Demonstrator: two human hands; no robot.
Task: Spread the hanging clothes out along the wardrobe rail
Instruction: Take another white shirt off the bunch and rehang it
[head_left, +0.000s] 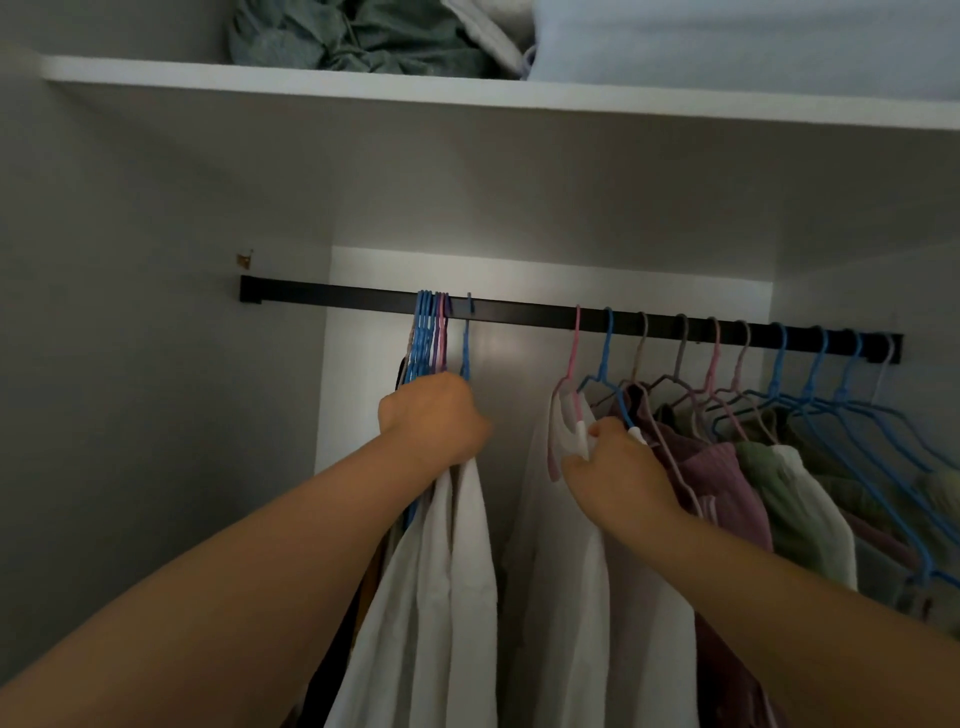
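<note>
A black wardrobe rail (524, 310) runs across the wardrobe. A tight bunch of blue and purple hangers (428, 332) hangs at its left part, with one blue hanger (466, 338) just apart from the bunch. My left hand (434, 421) grips the top of a white garment (457, 571) below these hangers. To the right, my right hand (618, 467) pinches the shoulder of another white garment (566, 571) on a pink hanger (574, 353). Further right, several pink, grey and blue hangers (779, 374) with mauve and green clothes (753, 493) are spaced along the rail.
A white shelf (467, 93) above the rail holds folded grey-green and pale bedding (363, 36). The grey side wall (156, 364) stands at the left; a stretch of bare rail (332, 297) lies between it and the bunch. A gap separates the two white garments.
</note>
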